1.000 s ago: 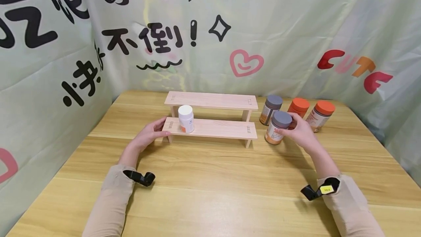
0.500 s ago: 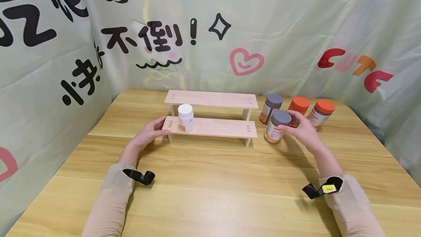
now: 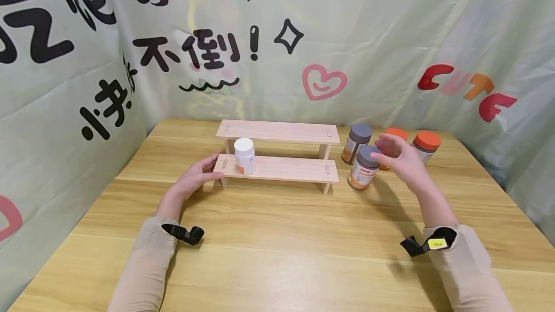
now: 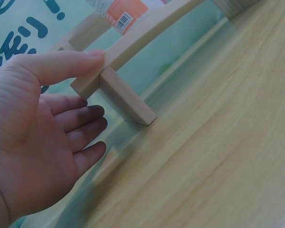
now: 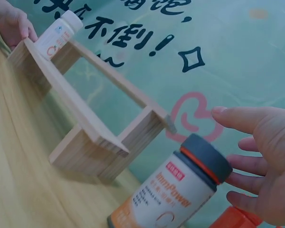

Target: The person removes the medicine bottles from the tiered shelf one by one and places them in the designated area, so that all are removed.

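My left hand (image 3: 200, 175) holds the left end of a light wooden two-tier rack (image 3: 277, 167); in the left wrist view the thumb (image 4: 69, 65) lies along the board's edge and the fingers are below. A white pill bottle (image 3: 245, 157) stands upright near that end of the lower step. My right hand (image 3: 401, 158) is beside a grey-lidded supplement bottle (image 3: 363, 172), which stands on the table right of the rack. In the right wrist view this hand (image 5: 270, 161) has its thumb and fingers spread, with nothing between them, next to the lid (image 5: 206, 156).
Behind the right hand stand another grey-lidded bottle (image 3: 356, 144) and two orange-lidded bottles, one (image 3: 395, 133) partly hidden by the hand and one (image 3: 427, 143) farther right. A printed cloth (image 3: 373, 37) hangs behind the wooden table (image 3: 277, 240).
My right hand has loosened from the grey-lidded bottle and shifted slightly right, its fingers now spread. More of the bottle's label shows. The left hand, rack and white bottle stay as they were.
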Action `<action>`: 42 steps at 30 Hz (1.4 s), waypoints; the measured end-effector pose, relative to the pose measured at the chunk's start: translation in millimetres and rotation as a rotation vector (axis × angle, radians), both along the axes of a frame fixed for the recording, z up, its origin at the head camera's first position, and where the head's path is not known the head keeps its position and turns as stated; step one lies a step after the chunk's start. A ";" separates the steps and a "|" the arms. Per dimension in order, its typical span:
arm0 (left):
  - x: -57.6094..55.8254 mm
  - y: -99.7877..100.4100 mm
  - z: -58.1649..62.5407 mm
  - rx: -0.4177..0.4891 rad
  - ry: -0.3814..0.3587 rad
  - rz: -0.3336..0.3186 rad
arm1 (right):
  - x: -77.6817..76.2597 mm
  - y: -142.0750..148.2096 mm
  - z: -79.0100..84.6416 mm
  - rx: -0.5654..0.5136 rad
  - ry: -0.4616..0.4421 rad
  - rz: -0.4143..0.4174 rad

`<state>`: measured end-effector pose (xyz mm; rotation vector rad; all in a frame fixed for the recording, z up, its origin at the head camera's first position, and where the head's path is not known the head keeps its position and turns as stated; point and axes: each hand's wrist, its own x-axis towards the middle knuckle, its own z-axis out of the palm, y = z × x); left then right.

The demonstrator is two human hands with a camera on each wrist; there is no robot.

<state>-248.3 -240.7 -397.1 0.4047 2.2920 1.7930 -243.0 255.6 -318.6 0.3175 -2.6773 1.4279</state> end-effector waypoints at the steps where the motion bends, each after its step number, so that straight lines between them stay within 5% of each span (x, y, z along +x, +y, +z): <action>1: 0.1 0.1 -0.1 0.003 -0.003 0.000 | 0.1 -0.9 1.9 -0.004 -0.002 0.001; 17: -0.2 1.0 0.9 -0.001 0.007 -0.011 | 3.5 -43.3 23.1 -0.085 0.050 0.054; 29: 0.8 1.5 -0.2 -0.021 0.007 0.009 | -3.8 -97.9 31.8 -0.154 0.055 0.276; 42: -0.7 -0.5 0.2 -0.041 0.003 0.018 | -10.6 -163.0 23.9 -0.151 0.056 0.412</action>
